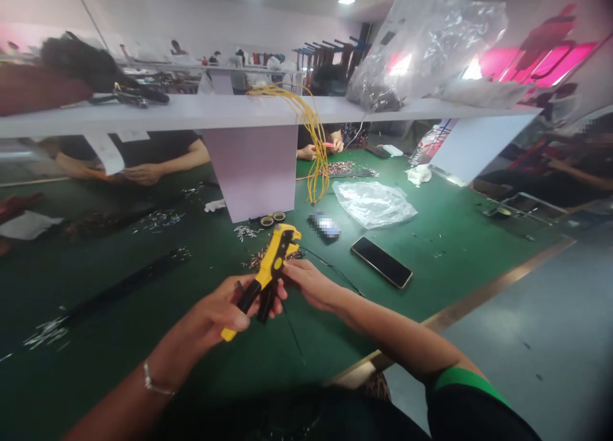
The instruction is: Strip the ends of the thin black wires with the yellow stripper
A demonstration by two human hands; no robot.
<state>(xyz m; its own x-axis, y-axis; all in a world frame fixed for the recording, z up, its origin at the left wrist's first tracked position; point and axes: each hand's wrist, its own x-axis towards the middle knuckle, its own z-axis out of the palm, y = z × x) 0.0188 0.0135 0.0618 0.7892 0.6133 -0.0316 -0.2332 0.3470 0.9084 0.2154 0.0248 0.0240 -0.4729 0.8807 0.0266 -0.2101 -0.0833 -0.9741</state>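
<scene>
My left hand (223, 313) is wrapped around the black grips of a yellow and black wire stripper (274, 262), its head pointing up and away. My right hand (309, 280) is closed in a pinch beside the stripper's head; what lies between those fingertips is too small to make out. A thin black wire (293, 336) trails below the tool, and another dark wire (335, 267) runs behind my right hand. Beyond the stripper's head lies a pile of small copper-coloured terminals (256, 260), partly hidden by the tool.
A dark phone (382, 262) lies right of my hands, near a clear plastic bag (376, 203). Two tape rolls (272, 219) sit by the shelf support (253, 173). Yellow wires (313, 141) hang from the shelf (191, 112). Black wire bundles (124, 284) lie left. Co-workers' hands (143, 173) are across the table.
</scene>
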